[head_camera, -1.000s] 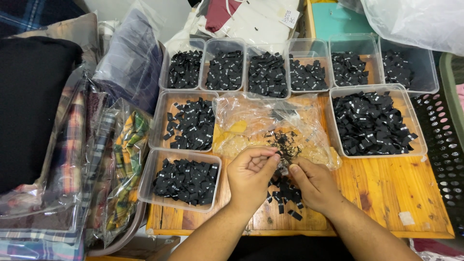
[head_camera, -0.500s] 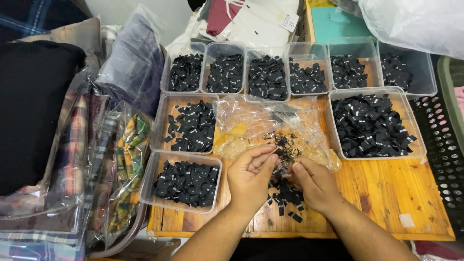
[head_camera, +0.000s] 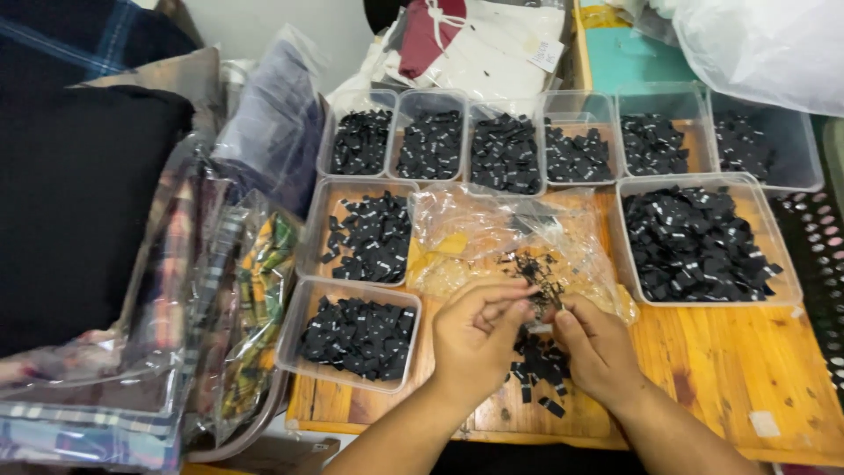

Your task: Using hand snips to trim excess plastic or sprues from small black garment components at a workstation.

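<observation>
My left hand (head_camera: 472, 339) and my right hand (head_camera: 598, 347) meet over the near middle of a wooden table (head_camera: 730, 369). Between their fingertips they pinch a small tangled clump of black tags (head_camera: 541, 286). Under the hands lies a loose pile of small black tags (head_camera: 538, 365). Just behind the clump sits a crumpled clear plastic bag (head_camera: 492, 233). Left of my left hand stands a clear tray of black tags (head_camera: 352, 334).
Several more clear trays of black tags stand around: one behind the near tray (head_camera: 365, 233), a row along the back (head_camera: 505, 145), a large one at the right (head_camera: 703, 242). Bagged plaid fabric (head_camera: 167, 325) is piled at the left. A white bag (head_camera: 765, 44) lies at the far right.
Both hands have stayed in place over the loose pile, the fingers working slightly on the clump of tags. The camera has shifted a little.
</observation>
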